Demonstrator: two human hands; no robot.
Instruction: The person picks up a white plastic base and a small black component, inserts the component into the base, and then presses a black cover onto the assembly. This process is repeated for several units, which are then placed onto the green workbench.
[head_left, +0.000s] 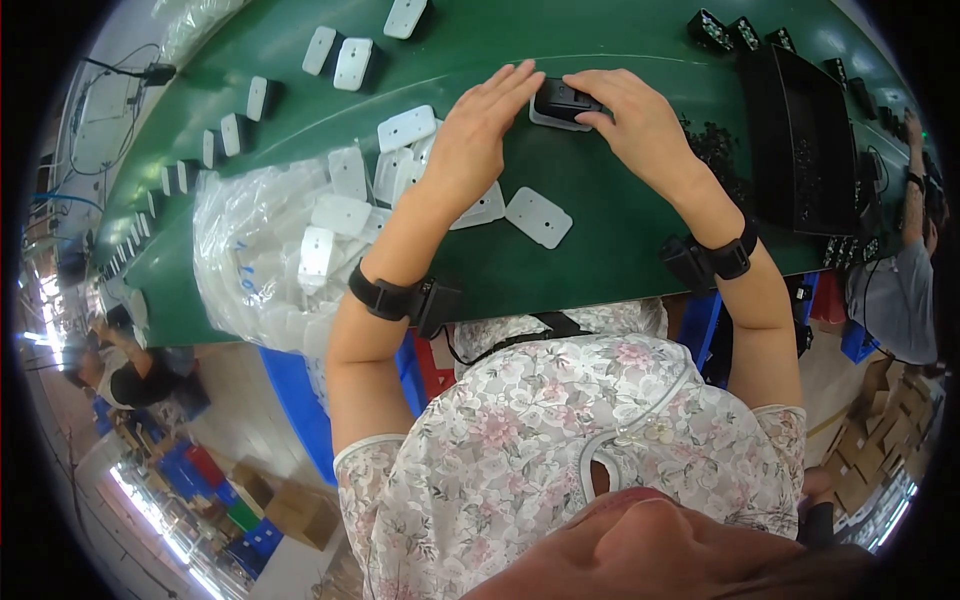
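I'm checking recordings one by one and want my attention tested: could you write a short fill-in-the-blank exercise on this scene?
1. The person's ____ hand grips the small black rectangular piece.
2. The translucent plastic bag lies on the pictured green tabletop's ____ side.
3. Each bare forearm wears a strapped band coloured ____.

Missing words: right; left; black.
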